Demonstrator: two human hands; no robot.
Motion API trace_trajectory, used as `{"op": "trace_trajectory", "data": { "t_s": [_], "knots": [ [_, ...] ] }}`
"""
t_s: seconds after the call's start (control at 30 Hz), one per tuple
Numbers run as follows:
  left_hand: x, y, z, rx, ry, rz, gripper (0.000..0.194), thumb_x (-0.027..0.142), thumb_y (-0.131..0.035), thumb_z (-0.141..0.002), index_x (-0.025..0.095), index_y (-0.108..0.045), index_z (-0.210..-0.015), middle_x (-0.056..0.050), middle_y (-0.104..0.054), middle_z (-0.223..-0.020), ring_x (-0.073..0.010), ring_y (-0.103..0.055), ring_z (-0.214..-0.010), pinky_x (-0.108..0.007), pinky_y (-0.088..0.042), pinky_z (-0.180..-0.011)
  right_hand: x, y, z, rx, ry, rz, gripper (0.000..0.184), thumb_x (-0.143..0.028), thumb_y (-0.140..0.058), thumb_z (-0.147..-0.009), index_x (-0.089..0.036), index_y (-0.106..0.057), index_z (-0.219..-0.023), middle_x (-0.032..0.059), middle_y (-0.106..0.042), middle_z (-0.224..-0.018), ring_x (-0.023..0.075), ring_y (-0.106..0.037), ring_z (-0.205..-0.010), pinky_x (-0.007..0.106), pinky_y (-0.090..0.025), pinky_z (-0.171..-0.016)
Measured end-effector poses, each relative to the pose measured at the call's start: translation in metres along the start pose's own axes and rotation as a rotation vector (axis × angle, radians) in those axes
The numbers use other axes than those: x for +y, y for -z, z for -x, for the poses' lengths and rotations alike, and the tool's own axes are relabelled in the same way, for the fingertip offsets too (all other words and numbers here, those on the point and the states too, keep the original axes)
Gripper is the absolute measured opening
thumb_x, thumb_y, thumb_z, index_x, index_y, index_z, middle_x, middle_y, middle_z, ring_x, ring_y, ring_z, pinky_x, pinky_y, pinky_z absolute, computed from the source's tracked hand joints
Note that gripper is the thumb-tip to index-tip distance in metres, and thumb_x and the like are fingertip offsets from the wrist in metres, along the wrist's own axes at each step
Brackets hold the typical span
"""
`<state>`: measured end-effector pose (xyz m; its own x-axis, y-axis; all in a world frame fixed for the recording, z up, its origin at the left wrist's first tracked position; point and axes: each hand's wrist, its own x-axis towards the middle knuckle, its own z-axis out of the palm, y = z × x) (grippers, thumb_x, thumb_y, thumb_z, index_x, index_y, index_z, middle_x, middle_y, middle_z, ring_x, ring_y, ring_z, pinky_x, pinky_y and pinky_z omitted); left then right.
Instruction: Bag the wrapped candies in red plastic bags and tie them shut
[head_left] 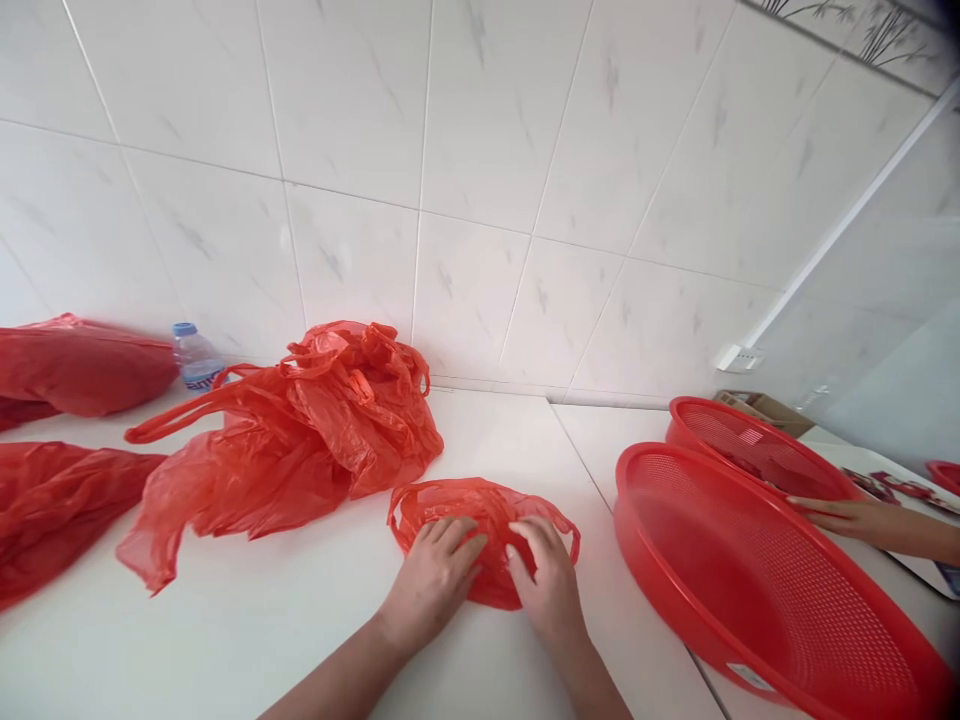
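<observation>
A small red plastic bag (491, 500) lies on the white table, with a loop handle at each side. On its left part rests my left hand (439, 575), its bent fingers slightly apart and touching the plastic. My right hand (549, 570) is over the bag's right part, with a gap between thumb and forefinger. Neither hand appears closed round the plastic. What is inside the bag cannot be made out. To the left sits a larger crumpled heap of red plastic bags (322, 440).
At the right, a big red sieve basket (705, 560) leans toward me, with another red basket (757, 445) behind. Another person's hand (840, 515) reaches in beside them. A blue-capped bottle (196, 358) and a full red bag (90, 365) stand near the tiled wall.
</observation>
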<state>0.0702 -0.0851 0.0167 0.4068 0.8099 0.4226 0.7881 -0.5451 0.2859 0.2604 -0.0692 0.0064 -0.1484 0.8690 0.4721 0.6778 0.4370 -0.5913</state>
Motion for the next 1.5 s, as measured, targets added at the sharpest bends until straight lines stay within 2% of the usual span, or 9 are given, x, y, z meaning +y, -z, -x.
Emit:
{"op": "trace_trajectory", "data": {
  "t_s": [0.2,0.33,0.53,0.7,0.83,1.0,1.2,1.37,1.5],
  "knots": [
    [-0.003,-0.012,0.003,-0.277,0.151,0.029,0.054,0.032,-0.071,-0.070,0.030,-0.055,-0.122,-0.008,-0.040,-0.145,-0.0381,-0.024,-0.136,-0.063,-0.019,-0.107,0.018,-0.013,-0.009,-0.321,-0.008,0.310,0.053,-0.041,-0.051,-0.084,-0.022,-0.049,-0.133,0.0087,-0.040,-0.144,0.0291,-0.031,-0.134,0.048,-0.027,-0.109],
    [-0.009,-0.005,0.007,-0.272,0.149,0.065,0.047,0.030,-0.072,-0.069,0.028,-0.060,-0.114,-0.009,-0.045,-0.141,-0.0387,-0.028,-0.135,-0.063,-0.020,-0.106,0.022,-0.010,-0.008,-0.347,-0.046,0.329,0.057,-0.046,-0.048,-0.085,-0.023,-0.044,-0.137,0.0075,-0.036,-0.147,0.0272,-0.028,-0.136,0.046,-0.025,-0.111],
    [-0.015,0.009,0.008,0.055,0.060,0.016,0.025,0.020,-0.054,-0.083,0.025,-0.060,-0.107,-0.008,-0.053,-0.130,-0.0294,-0.045,-0.121,-0.050,-0.036,-0.099,0.017,-0.006,0.003,-0.180,0.051,0.249,0.062,-0.037,-0.049,-0.086,-0.024,-0.029,-0.143,0.0061,-0.036,-0.146,0.0252,-0.028,-0.136,0.046,-0.031,-0.108],
    [-0.035,0.016,0.006,0.460,0.222,-0.103,0.028,0.024,-0.050,-0.086,0.021,-0.055,-0.114,-0.015,-0.046,-0.130,-0.0315,-0.044,-0.118,-0.049,-0.037,-0.097,0.021,-0.005,0.016,0.014,0.086,0.228,0.052,-0.036,-0.049,-0.088,-0.025,-0.035,-0.137,0.0086,-0.040,-0.141,0.0272,-0.036,-0.130,0.051,-0.038,-0.102],
    [-0.052,0.026,0.007,0.417,0.467,-0.038,0.042,0.036,-0.052,-0.085,0.017,-0.049,-0.122,-0.015,-0.053,-0.111,-0.0294,-0.055,-0.097,-0.041,-0.046,-0.079,0.024,-0.005,0.023,0.106,0.068,0.215,0.041,-0.033,-0.049,-0.089,-0.024,-0.045,-0.129,0.0100,-0.048,-0.132,0.0264,-0.042,-0.124,0.049,-0.042,-0.099],
    [-0.063,0.030,0.010,0.143,0.715,0.220,0.048,0.046,-0.053,-0.080,0.022,-0.049,-0.122,-0.006,-0.060,-0.086,-0.0250,-0.059,-0.076,-0.032,-0.041,-0.063,0.006,-0.007,0.013,-0.081,0.128,0.249,0.044,-0.039,-0.045,-0.090,-0.026,-0.045,-0.132,0.0079,-0.045,-0.137,0.0261,-0.039,-0.128,0.047,-0.038,-0.103],
    [-0.060,0.017,0.005,0.172,0.779,0.909,0.041,0.034,-0.062,-0.072,0.023,-0.053,-0.110,0.001,-0.056,-0.076,-0.0153,-0.054,-0.060,-0.025,-0.039,-0.053,-0.011,-0.022,-0.016,-0.440,0.082,0.363,0.052,-0.051,-0.044,-0.088,-0.028,-0.048,-0.134,0.0089,-0.042,-0.142,0.0321,-0.036,-0.131,0.055,-0.027,-0.106],
    [-0.056,0.010,0.002,0.217,0.753,1.349,0.044,0.041,-0.068,-0.072,0.021,-0.050,-0.106,0.000,-0.060,-0.081,-0.0138,-0.057,-0.060,-0.025,-0.043,-0.053,-0.010,-0.034,-0.032,-0.367,0.069,0.382,0.053,-0.042,-0.055,-0.083,-0.023,-0.049,-0.133,0.0093,-0.043,-0.141,0.0306,-0.036,-0.131,0.051,-0.026,-0.108],
    [-0.061,0.008,0.001,0.262,0.765,1.420,0.044,0.041,-0.072,-0.070,0.020,-0.052,-0.103,-0.001,-0.063,-0.079,-0.0142,-0.060,-0.062,-0.025,-0.046,-0.057,-0.017,-0.013,-0.016,-0.176,0.140,0.361,0.050,-0.037,-0.051,-0.087,-0.024,-0.045,-0.134,0.0077,-0.039,-0.143,0.0285,-0.031,-0.134,0.051,-0.030,-0.108]
  ]
}}
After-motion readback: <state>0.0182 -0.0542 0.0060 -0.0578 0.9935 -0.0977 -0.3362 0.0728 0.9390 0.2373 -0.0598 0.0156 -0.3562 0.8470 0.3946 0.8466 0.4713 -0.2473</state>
